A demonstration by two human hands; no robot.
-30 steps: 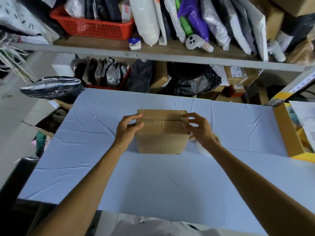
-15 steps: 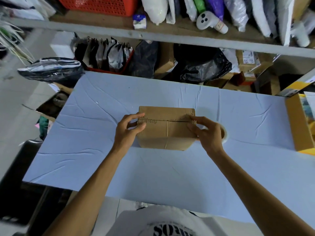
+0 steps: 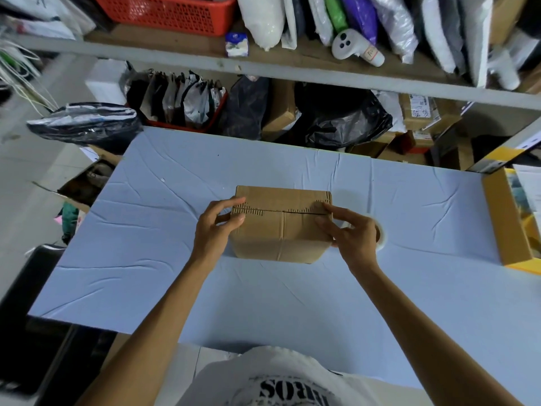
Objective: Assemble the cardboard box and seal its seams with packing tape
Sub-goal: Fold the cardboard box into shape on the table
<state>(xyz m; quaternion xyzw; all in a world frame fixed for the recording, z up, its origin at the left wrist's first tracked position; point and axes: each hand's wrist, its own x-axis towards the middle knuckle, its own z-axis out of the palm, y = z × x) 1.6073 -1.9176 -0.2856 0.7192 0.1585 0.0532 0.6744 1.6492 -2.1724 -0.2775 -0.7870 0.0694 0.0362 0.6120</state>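
Now, compared with a second ago, the view has tipped and the table (image 3: 292, 303) fills more of it, its pale blue cover wrinkled; the shelf clutter sits at twelve o'clock, as before. The cardboard box (image 3: 281, 230) stays at centre of the table, and has barely shifted. Its top flaps are folded down and meet along a seam that runs nine to three o'clock, with no tape on it that I can see. My left hand (image 3: 215, 230) grips the box's nine o'clock end, thumb on the near face, fingers over the top edge. My right hand (image 3: 351, 235) has drawn slightly back at the three o'clock end and pinches at the corner; whether a tape end is between the fingers, I cannot tell. The tape roll (image 3: 380, 237) shows just behind that hand. My read: flaps closed, taping about to start.
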